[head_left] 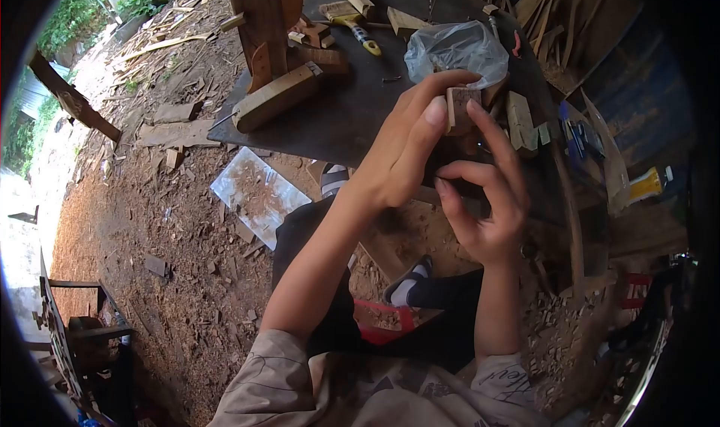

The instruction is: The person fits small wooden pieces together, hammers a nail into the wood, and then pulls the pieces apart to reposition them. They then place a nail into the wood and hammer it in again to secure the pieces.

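Note:
A small squared wooden block (463, 112) is held up over the dark tabletop by my left hand (405, 138), the thumb on its left side and a finger across its far end. My right hand (491, 202) is close by on the right. One of its fingers reaches up and touches the block's right edge. Its thumb and another finger curl close together below the block; whatever may be between them is too small to make out. Behind the block lies a crumpled clear plastic bag (454, 52).
The dark table (352, 119) carries a thick wooden beam piece (277, 97), a yellow-handled tool (364, 37) and wood offcuts (519, 123). A yellow container (645, 187) is at the right. A dusty white sheet (259, 190) lies on the chip-strewn ground. A red stool (382, 318) shows beneath me.

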Available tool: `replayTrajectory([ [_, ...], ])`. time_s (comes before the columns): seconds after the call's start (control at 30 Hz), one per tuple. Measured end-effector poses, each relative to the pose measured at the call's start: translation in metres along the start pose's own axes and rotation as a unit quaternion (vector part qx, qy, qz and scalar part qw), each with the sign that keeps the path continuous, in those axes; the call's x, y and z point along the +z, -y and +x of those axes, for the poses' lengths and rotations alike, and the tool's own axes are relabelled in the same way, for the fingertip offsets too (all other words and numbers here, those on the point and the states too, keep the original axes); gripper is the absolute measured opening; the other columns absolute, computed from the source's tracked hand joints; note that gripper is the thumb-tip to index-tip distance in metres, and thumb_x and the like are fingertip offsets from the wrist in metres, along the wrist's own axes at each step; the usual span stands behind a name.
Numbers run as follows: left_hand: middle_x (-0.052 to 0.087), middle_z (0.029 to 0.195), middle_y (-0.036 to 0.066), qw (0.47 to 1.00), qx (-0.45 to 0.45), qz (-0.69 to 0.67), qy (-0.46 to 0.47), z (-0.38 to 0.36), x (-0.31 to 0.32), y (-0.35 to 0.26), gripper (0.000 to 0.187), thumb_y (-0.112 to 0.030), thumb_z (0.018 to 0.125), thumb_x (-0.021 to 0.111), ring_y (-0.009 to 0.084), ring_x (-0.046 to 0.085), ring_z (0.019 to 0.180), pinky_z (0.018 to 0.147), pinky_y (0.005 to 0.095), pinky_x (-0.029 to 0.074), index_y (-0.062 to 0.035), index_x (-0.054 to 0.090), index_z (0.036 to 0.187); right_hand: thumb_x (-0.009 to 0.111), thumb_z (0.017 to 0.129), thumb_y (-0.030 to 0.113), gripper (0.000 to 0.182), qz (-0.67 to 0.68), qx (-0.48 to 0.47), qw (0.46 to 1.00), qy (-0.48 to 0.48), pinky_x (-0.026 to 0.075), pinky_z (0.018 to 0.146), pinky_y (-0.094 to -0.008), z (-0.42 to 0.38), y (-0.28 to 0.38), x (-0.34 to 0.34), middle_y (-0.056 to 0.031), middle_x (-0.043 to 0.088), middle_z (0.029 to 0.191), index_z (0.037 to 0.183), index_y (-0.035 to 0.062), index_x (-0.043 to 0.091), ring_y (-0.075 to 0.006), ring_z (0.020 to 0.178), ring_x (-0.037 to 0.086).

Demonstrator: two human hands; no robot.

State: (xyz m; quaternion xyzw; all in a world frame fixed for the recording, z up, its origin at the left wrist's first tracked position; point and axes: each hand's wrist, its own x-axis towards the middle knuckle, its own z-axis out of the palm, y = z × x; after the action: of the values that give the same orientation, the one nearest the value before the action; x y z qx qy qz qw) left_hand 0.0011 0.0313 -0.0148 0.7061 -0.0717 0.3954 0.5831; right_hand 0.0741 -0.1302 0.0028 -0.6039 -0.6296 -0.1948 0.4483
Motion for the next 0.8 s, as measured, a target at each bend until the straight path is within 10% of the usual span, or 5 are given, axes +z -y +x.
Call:
replayTrajectory([
  [0.33,0.072,0.127,0.018,0.989,0.116,0.070,-0.066,-0.005,0.000,0.005,0.060,-0.023,0.092,0.082,0.0316,0.072,0.113,0.098,0.0395,0.055,-0.0017,0.061,0.144,0.082,0.085,0.006,0.013,-0.005,0.008,1.000,0.004,0.052,0.115,-0.0480,0.000,-0.003,-0.007,-0.0211,0.063,0.153,0.096,0.0037,0.076,-0.0375,0.138,0.063],
  [0.8,0.072,0.131,0.013,0.997,0.055,0.051,-0.016,-0.007,-0.003,-0.006,0.055,-0.013,0.098,0.082,0.0179,0.068,0.121,0.108,0.0347,0.051,0.0009,0.059,0.146,0.075,0.097,-0.007,0.018,0.105,0.018,0.985,-0.136,0.057,0.093,-0.0305,0.017,-0.010,-0.015,-0.0154,0.076,0.119,0.114,-0.0024,0.074,-0.0206,0.108,0.073],
])
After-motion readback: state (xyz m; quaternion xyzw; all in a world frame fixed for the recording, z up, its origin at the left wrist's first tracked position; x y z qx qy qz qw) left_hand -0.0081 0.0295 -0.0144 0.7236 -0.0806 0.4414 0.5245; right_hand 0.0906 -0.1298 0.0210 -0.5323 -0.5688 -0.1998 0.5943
